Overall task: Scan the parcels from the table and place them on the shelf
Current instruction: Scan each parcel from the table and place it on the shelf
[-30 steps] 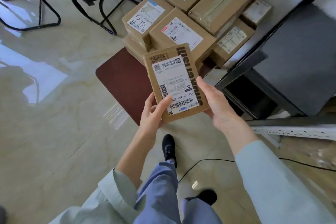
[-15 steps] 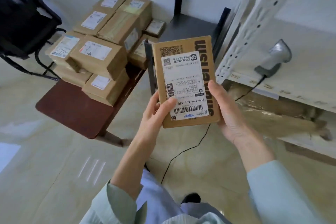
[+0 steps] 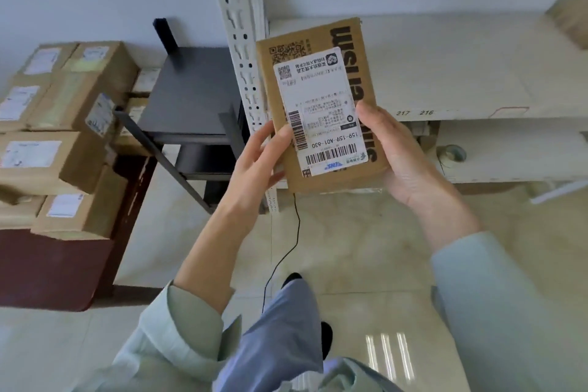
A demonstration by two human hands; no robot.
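Parcel [image 3: 321, 105] is held w/ both hands in front of the shelf [image 3: 445, 73], label side up, barcode facing the camera. Left hand [image 3: 257, 165] grips the lower left edge, thumb curled over onto the label; right hand [image 3: 404, 162] cups the lower right edge, fingers wrapped behind. More parcels [image 3: 63, 124] sit stacked on the table [image 3: 47, 270] at left.

Step in hand, by my read: get it scanned, then shelve. A round grey thing [image 3: 451, 154] on the lower shelf board, right of the parcel, is prob. the scanner, but it's too blurred to be sure. To do it well: move the left thumb off the side barcode, tilt the label flat toward the scanner, hold steady, keep both edges supported.
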